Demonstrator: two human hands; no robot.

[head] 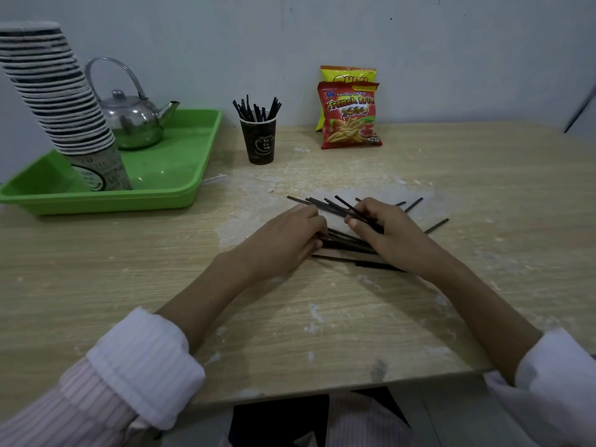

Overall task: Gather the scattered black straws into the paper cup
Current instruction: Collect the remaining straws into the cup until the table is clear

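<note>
Right hand (388, 233) pinches several straws (350, 240), fingers curled, one straw angled up across knuckles. Left hand (290, 240) palm down, fingers closed on pile's left edge. Both forearms stretched across table (96, 269). Cup (258, 140) well beyond, upright, already holding straws, beside green tray (193, 175).

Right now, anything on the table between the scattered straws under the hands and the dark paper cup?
Head view: no object. Only bare, scuffed wooden tabletop lies between the scattered black straws and the dark paper cup already holding straws.
</note>
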